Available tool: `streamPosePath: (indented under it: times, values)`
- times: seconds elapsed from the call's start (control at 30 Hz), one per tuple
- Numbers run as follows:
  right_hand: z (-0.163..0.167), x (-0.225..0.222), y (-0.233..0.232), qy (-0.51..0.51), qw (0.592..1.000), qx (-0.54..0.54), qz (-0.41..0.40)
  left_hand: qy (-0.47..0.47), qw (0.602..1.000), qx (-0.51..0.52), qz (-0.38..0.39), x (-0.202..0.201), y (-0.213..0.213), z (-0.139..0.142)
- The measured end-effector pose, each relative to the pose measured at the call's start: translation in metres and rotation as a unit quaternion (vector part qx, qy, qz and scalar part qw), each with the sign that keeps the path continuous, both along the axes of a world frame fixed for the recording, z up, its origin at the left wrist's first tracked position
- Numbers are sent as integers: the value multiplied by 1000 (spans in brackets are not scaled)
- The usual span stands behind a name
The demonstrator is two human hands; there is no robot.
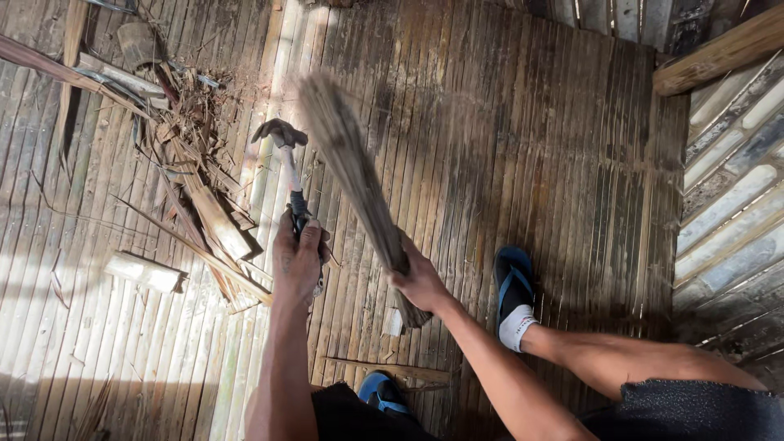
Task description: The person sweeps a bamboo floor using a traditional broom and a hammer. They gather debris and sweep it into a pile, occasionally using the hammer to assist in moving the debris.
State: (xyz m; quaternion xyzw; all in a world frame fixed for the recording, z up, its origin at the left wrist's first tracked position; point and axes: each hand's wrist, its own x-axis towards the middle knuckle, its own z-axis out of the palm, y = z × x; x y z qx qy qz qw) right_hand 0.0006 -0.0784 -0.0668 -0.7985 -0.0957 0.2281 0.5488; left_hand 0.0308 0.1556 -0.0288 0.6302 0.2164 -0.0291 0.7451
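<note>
Fingers (304, 237) around hammer (287, 167) handle

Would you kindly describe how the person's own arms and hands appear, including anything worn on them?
Both forearms are bare, with no sleeves, gloves, watch or rings visible. The left hand shows a small dark mark on its back, too blurred to identify. The right hand looks unmarked. Both arms are lean.

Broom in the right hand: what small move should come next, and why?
Probably a short sweep leftward with the broom, toward the bamboo scrap pile. The right hand holds it raised and blurred beside that pile, while the left hand grips a hammer.
</note>
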Motion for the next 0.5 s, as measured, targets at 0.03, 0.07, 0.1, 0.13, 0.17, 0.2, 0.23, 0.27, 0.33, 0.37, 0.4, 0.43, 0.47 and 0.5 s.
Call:
streamPosePath:
  times: [0.03,0.07,0.1,0.13,0.17,0.2,0.23,0.27,0.33,0.37,0.4,0.43,0.47,0.5]
  values:
    - [2,-1,-12,-57,998,40,1,2,1000,-1,5,1,1,-3]
    - [3,-3,-25,74,988,131,-44,-5,999,-29,14,2,2,-6]
    - [4,-4,-35,202,951,217,-84,-14,998,-57,25,4,2,-9]
    - [3,-6,-43,324,889,298,-123,-24,996,-83,37,5,3,-10]
    - [2,-8,-49,336,848,397,-104,-15,994,-92,51,7,2,-11]
    - [1,-10,-52,344,795,492,-86,-5,993,-101,64,8,2,-12]
    - [1,-12,-53,347,734,580,-65,5,991,-110,78,9,0,-12]
    - [2,-13,-50,354,674,648,-27,0,987,-132,88,11,-1,-11]
    - [5,-14,-43,367,531,763,46,-2,978,-175,113,12,-6,-9]
    - [8,-14,-38,375,506,776,34,-9,976,-183,120,13,-9,-8]
    - [11,-14,-36,380,480,790,22,-16,974,-190,124,13,-12,-8]
    - [14,-11,-34,385,453,804,9,-23,972,-196,128,14,-15,-8]
    - [16,-9,-35,366,549,751,-31,-24,972,-197,125,14,-17,-9]
    - [17,-4,-39,340,639,686,-72,-24,972,-199,121,14,-18,-10]
